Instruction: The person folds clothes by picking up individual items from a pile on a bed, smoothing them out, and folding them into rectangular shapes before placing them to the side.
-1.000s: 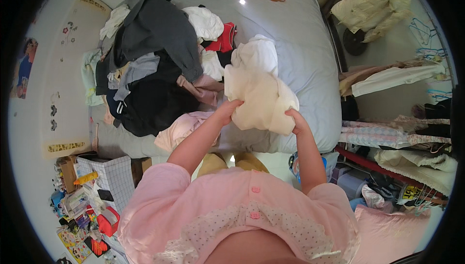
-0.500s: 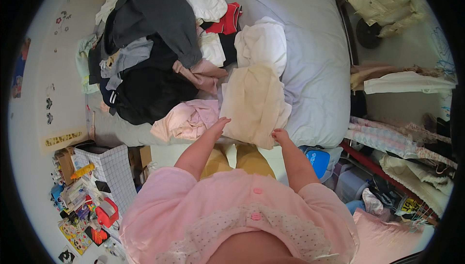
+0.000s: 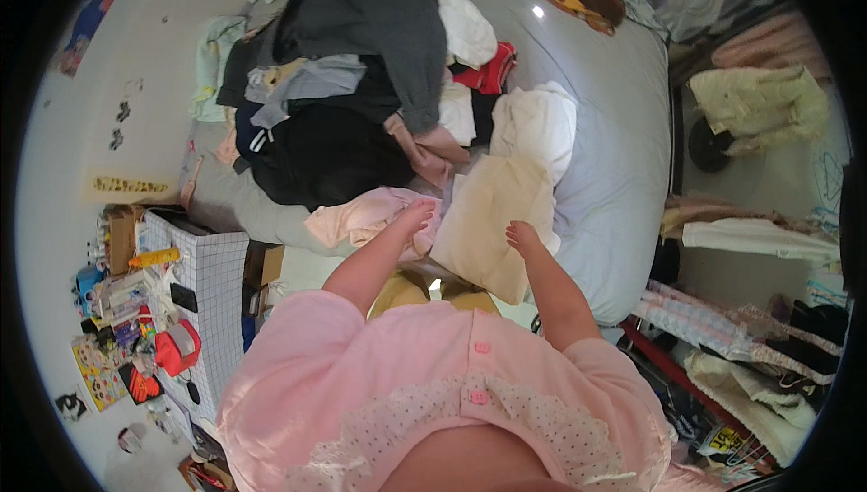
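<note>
Cream cloth [image 3: 492, 216] at bed [image 3: 612, 167] edge

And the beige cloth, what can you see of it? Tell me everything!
The beige cloth looks like plain, soft fabric, roughly four-sided, with light creases. It lies fairly flat at the near edge of the grey bed, its far end against the white cloth. The right hand is over its right side; whether they touch is unclear.

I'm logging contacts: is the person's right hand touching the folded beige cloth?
Cannot tell. The head view, looking down, shows the right hand overlapping the folded beige cloth, but any gap beneath the hand would be hidden.
</note>
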Tool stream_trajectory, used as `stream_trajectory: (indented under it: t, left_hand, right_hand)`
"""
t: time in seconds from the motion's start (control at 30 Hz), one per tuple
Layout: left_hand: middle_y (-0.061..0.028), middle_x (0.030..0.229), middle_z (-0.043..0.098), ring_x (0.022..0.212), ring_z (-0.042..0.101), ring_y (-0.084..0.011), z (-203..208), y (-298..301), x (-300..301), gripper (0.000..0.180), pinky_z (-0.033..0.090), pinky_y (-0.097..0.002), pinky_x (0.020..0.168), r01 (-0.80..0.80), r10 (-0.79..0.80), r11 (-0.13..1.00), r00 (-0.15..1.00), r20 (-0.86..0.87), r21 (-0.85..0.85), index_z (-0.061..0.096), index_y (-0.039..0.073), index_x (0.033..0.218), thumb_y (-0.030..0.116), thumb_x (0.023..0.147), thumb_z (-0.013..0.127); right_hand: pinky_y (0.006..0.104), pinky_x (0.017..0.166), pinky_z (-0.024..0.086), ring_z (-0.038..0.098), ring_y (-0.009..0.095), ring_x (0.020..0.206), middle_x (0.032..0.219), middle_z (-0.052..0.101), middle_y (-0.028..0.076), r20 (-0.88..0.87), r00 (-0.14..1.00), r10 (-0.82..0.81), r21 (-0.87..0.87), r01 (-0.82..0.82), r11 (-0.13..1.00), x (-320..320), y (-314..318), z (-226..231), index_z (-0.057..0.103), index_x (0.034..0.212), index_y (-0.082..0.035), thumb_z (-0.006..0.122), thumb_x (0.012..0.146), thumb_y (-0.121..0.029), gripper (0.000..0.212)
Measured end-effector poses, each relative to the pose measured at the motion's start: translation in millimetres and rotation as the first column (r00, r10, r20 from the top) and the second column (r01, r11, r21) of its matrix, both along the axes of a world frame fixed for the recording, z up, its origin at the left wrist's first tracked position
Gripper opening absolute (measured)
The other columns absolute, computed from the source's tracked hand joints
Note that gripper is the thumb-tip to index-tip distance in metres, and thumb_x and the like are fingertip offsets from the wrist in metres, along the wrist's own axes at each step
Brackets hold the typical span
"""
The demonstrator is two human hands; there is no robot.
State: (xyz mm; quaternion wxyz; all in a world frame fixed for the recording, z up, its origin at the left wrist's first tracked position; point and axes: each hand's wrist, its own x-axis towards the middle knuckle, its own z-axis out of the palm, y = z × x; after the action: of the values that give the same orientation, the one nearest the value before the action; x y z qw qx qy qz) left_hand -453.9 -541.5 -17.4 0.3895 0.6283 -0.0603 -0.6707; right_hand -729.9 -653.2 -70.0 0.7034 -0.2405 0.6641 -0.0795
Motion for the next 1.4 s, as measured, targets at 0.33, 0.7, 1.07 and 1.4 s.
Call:
stream_trajectory:
  t: [0.33, 0.7, 1.07, 1.4]
  left_hand:
    - [-0.0021, 0.111, 0.048, 0.106, 0.043, -0.0168, 85.4, -23.6, 165.7, 0.027, 0.034, -0.0343, 0.086, -0.145, 0.176, 0.973, 0.970, 0.170, -0.180, 0.047, 0.014, 0.108, 0.022, 0.082, 0.047]
    - [-0.0009, 0.107, 0.049, 0.103, 0.042, -0.0152, 104.0, -103.0, 343.1, 0.027, 0.034, -0.0343, 0.083, -0.137, 0.233, 0.934, 0.933, 0.274, -0.330, 0.048, 0.015, 0.106, 0.025, 0.081, 0.048]
    - [-0.0186, 0.086, 0.058, 0.088, 0.053, -0.0335, 72.7, -182.4, 391.2, 0.040, 0.041, -0.0373, 0.075, -0.196, 0.506, 0.832, 0.650, 0.567, -0.519, 0.056, 0.000, 0.094, 0.034, 0.073, 0.054]
    - [-0.0204, 0.061, 0.050, 0.062, 0.050, -0.0381, 186.0, -93.1, 195.7, 0.023, 0.038, -0.0446, 0.057, 0.727, 0.234, 0.532, 0.368, 0.900, -0.435, 0.048, -0.001, 0.061, 0.019, 0.066, 0.057]
  right_hand:
    - [0.0315, 0.070, 0.045, 0.052, 0.017, 0.088, 0.096, 0.055, 0.005, 0.236, 0.939, 0.249, -0.228, -0.196, 0.954, 246.6, -70.1, 91.6, 0.049, 0.100, -0.010, 0.051, 0.080, -0.024, 0.024]
    - [0.0275, 0.067, 0.043, 0.053, 0.015, 0.075, 0.082, 0.057, 0.004, -0.114, 0.926, 0.360, -0.781, -0.308, 0.544, 439.1, -125.3, 142.9, 0.055, 0.093, -0.005, 0.056, 0.072, -0.014, 0.023]
    - [0.0251, 0.064, 0.042, 0.050, 0.011, 0.072, 0.079, 0.053, 0.000, 0.113, 0.912, 0.396, -0.467, -0.303, 0.831, 427.2, -79.0, 116.7, 0.054, 0.096, -0.008, 0.049, 0.077, -0.012, 0.021]
    - [0.0417, 0.080, 0.033, 0.035, 0.022, 0.109, 0.119, 0.038, 0.006, 0.131, 0.991, -0.037, -0.603, 0.110, 0.790, 347.5, -132.3, 217.4, 0.031, 0.120, -0.015, 0.055, 0.069, -0.058, 0.072]
